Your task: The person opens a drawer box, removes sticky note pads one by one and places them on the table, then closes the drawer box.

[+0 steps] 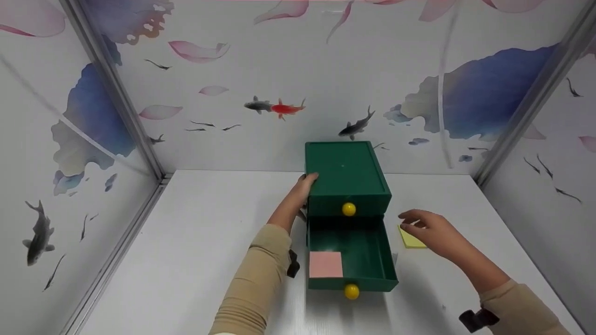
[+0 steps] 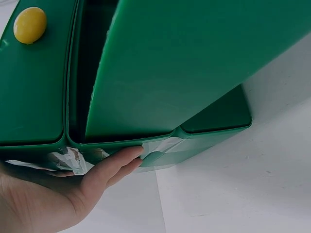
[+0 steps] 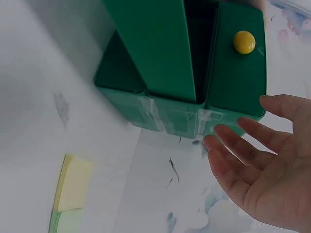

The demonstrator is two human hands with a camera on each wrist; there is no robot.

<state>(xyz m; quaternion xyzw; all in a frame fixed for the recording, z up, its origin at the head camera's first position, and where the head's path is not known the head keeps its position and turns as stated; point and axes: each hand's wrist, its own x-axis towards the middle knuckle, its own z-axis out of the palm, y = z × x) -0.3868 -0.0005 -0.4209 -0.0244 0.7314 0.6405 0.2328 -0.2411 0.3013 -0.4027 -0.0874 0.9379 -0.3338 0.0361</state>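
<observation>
A green drawer cabinet [image 1: 344, 167] with yellow round knobs stands on the white table. Its middle drawer [image 1: 368, 258] is pulled out, and a pink sticky-note pad [image 1: 326, 264] lies at that drawer's front left. My left hand [image 1: 305, 188] rests against the cabinet's left side, its fingers fairly straight along the taped wall [image 2: 165, 145]. To the right of the cabinet, my right hand [image 1: 430, 232] hovers with relaxed fingers and nothing in them. Partly under it in the head view is a yellow sticky-note pad [image 1: 412, 239]. A pale green pad [image 3: 68, 221] adjoins the yellow one in the right wrist view.
Walls printed with fish and petals [image 1: 279, 60] enclose the table [image 1: 200, 242] at the back and both sides. Metal frame posts [image 1: 116, 88] stand at the corners. The cabinet's top drawer [image 1: 326, 204] is closed, with a bottom drawer [image 2: 218, 114] beneath the extended one.
</observation>
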